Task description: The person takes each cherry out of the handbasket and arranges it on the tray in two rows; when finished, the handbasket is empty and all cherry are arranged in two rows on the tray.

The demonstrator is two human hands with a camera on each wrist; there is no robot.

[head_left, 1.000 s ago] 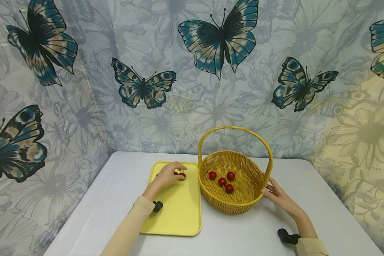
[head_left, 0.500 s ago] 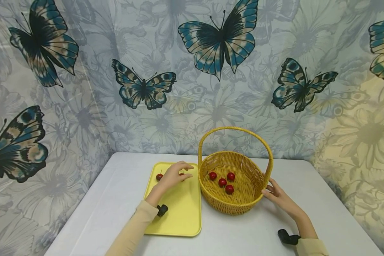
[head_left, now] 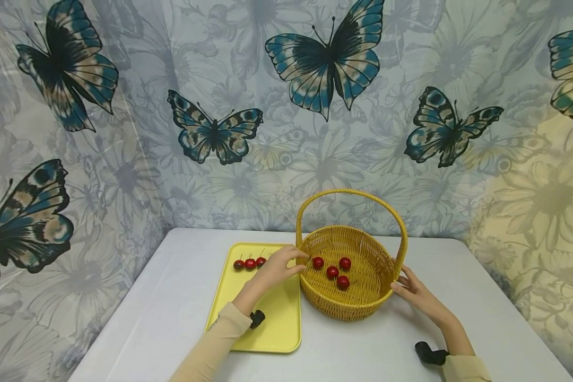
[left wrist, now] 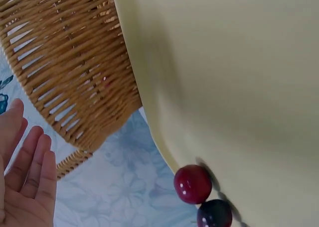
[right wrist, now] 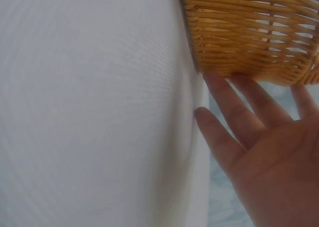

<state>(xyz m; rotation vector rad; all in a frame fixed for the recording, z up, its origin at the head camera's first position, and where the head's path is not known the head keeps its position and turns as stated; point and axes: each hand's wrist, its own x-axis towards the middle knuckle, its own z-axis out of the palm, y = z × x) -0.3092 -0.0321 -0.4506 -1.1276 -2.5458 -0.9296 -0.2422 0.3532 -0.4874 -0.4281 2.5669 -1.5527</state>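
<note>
My left hand [head_left: 278, 267] is over the tray's right edge, its fingertips at the wicker basket's [head_left: 346, 312] left rim. Its thumb and fingers are apart, and no cherry shows between them; in the left wrist view this hand [left wrist: 30, 177] has extended fingers. Several cherries [head_left: 343, 283] lie in the basket. Three cherries [head_left: 250, 263] show in a row on the yellow tray [head_left: 272, 337]; a stem shows behind my left hand. My right hand [head_left: 422, 300] touches the basket's right side by the handle base; in the right wrist view its fingers [right wrist: 234, 112] are extended against the wicker.
The basket's tall arched handle [head_left: 346, 191] rises above its bowl. A white-covered table [head_left: 363, 355] carries tray and basket, with a butterfly-patterned cloth [head_left: 248, 201] behind it. Black wrist devices are on both arms, at the left wrist [head_left: 257, 319] and right wrist [head_left: 431, 354].
My left hand has moved right from the cherries on the tray to the basket's left rim, uncovering cherries in the row. My right hand and the basket have stayed in place.
</note>
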